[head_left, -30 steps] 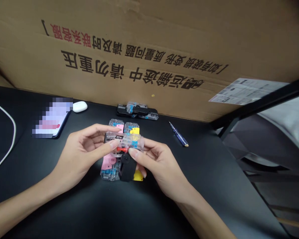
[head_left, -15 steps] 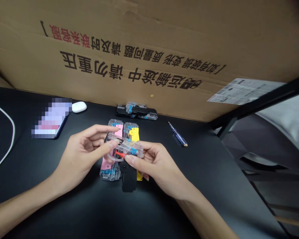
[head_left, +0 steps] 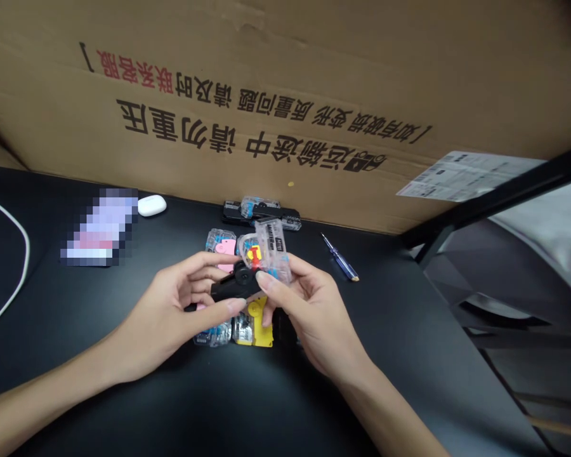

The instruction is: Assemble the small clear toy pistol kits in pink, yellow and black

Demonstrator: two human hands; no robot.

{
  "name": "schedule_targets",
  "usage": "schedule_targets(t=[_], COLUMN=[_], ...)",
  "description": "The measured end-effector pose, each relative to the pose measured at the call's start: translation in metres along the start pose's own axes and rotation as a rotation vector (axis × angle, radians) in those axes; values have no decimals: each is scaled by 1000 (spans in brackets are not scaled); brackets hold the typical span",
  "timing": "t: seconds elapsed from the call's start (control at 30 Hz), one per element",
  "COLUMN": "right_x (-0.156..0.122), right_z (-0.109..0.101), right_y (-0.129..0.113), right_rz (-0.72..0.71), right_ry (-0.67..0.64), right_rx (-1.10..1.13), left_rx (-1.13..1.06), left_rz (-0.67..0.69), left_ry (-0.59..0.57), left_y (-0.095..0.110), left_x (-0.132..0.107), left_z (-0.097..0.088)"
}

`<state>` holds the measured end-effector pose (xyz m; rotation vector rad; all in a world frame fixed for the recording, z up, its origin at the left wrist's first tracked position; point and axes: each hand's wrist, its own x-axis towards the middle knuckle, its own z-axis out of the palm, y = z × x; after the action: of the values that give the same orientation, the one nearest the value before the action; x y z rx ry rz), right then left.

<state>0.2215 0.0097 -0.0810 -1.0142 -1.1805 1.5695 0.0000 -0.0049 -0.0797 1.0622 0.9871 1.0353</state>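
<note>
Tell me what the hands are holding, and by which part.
A clear toy gun: the left hand holds its black handle; the right hand pinches the end of its clear body, beside the handle.

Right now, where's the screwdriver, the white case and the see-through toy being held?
Screwdriver (head_left: 342,261), head view: on its blue handle.
White case (head_left: 151,205), head view: on its middle.
See-through toy (head_left: 273,246), head view: on its clear body.

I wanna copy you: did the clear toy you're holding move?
Yes. The clear toy has turned; its far end is now nearer the cardboard box.
</note>
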Motion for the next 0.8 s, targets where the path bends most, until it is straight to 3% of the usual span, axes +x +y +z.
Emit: schedule_targets(t=[0.37, 0.63, 0.8], right_x=[-1, -2, -5], right_z=[2, 3, 3], right_y=[2, -1, -6], right_rz=[-152, -160, -103], right_ry=[150, 167, 79], right_rx=[-96, -157, -220], left_rx=[-137, -130, -43], left_rz=[-60, -152, -81], left_ry=[36, -25, -74], left_y=[8, 2, 5], left_x=[4, 4, 0], left_z=[-3, -5, -1])
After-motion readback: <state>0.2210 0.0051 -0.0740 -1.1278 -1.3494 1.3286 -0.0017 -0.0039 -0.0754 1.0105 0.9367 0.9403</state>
